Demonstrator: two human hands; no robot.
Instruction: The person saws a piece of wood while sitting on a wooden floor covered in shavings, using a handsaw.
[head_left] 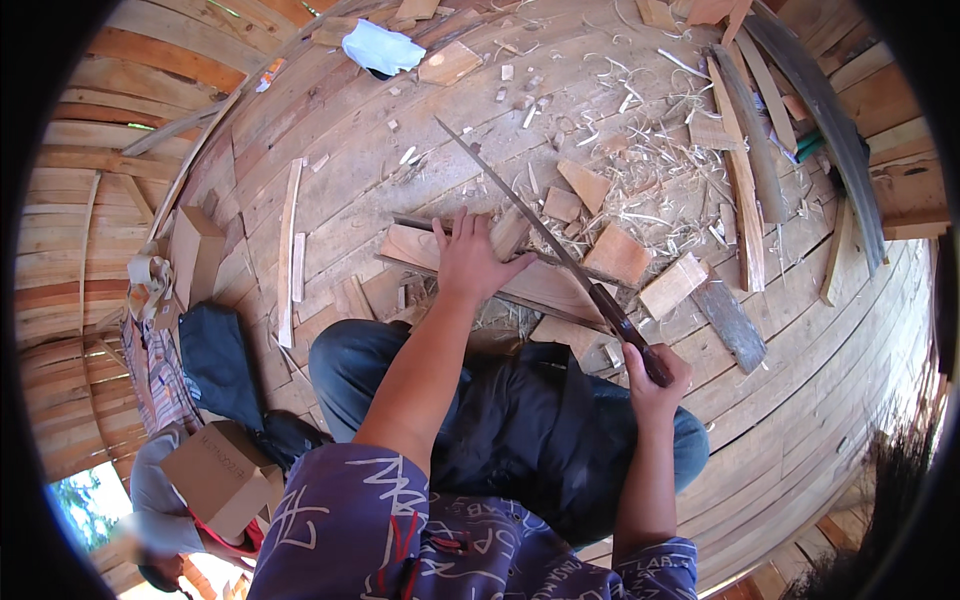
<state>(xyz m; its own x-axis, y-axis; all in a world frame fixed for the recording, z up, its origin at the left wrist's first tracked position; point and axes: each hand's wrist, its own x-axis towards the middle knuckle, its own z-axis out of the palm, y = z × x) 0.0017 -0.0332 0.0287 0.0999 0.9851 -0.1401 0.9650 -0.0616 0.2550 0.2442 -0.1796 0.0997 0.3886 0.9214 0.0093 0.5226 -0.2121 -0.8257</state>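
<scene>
**Long blade laid across a held-down board**

Nearest the body, the right hand [655, 375] is wrapped in a closed fist around the dark wooden handle of a long, narrow steel blade [520, 205]. The blade's long axis runs from that fist up and to the left, its tip well out over the plank floor [820, 380], crossing above the work just right of the other hand.

A little further out, the left hand [470, 262] lies palm down on a flat, pale reddish wooden board [545, 285], fingers spread and pressing, thumb out to the right toward the blade. The board lies on the floor before the crossed legs in dark trousers, its length running left to right, so the blade cuts across it at an angle. The left hand is the one on the board; the right touches only the handle.

Beyond them lie small cut wooden blocks [617, 253], then a scatter of pale curled wood shavings [640, 160], and farthest off a crumpled white cloth [382, 47].
</scene>
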